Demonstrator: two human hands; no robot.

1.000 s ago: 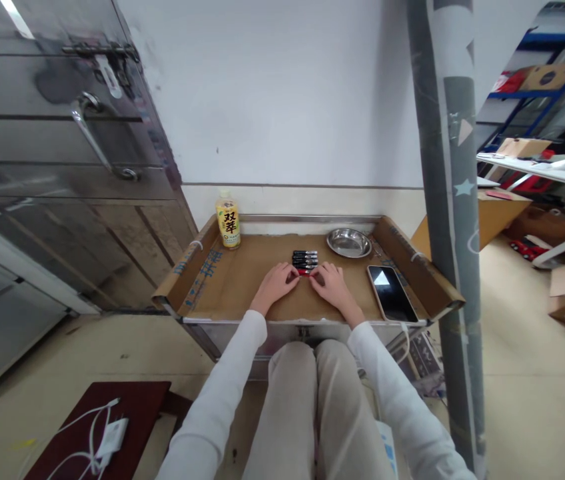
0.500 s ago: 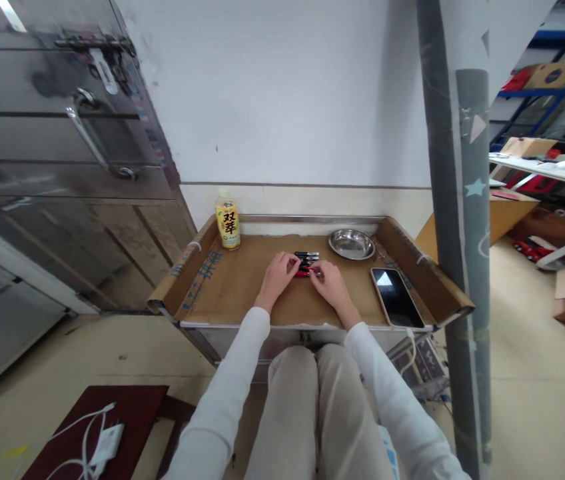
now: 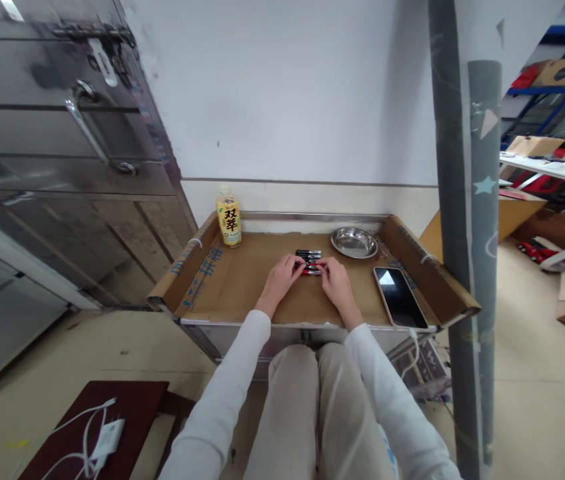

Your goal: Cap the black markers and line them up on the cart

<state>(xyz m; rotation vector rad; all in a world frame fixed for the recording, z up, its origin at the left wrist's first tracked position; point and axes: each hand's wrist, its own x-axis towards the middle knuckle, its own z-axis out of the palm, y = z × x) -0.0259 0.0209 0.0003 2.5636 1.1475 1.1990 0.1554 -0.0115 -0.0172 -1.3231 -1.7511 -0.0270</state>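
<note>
A row of slim, pen-like sticks (image 3: 308, 253), black with pale ends, lies side by side in the middle of the cardboard-lined table. A red stick (image 3: 311, 273) lies at the near end of the row. My left hand (image 3: 282, 280) pinches at the left of the row, with fingertips pressed together. From the right, my right hand (image 3: 336, 283) pinches the end of a thin red pen-like stick (image 3: 314, 265) that spans the gap between both hands. Fingers cover parts of the row, so the exact kind of these sticks is unclear.
A yellow-labelled bottle (image 3: 229, 220) stands at the back left. Toward the back right sits a shallow metal bowl (image 3: 354, 243), with a cabled phone (image 3: 399, 297) nearer me. Folded cardboard sides (image 3: 427, 277) edge the table (image 3: 242, 287). A grey wrapped pole (image 3: 482, 267) rises at the right.
My hands have shifted slightly apart, showing more of the row of sticks. The view has moved a little; the bottle, bowl and phone keep their places.
</note>
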